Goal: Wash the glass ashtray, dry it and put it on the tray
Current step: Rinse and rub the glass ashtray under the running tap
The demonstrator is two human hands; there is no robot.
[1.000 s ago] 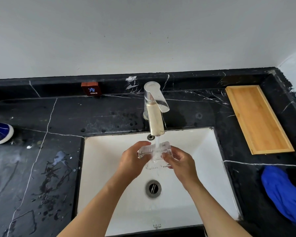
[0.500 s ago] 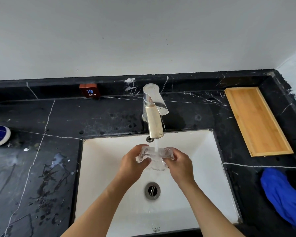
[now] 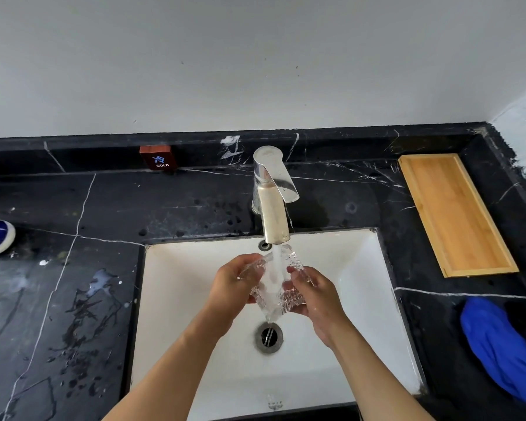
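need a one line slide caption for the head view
Both hands, left and right, hold a glass ashtray under the running faucet over the white sink.

One head-worn wide-angle view looks forward and steeply down, close over the white sink (image 3: pixel 176 299), the black desk (image 3: pixel 73 299) spreading left, right and far.

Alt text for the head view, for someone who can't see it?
Both hands, left hand and right hand, hold a glass ashtray under the running faucet over a white sink. A wooden tray and blue cloth lie right.
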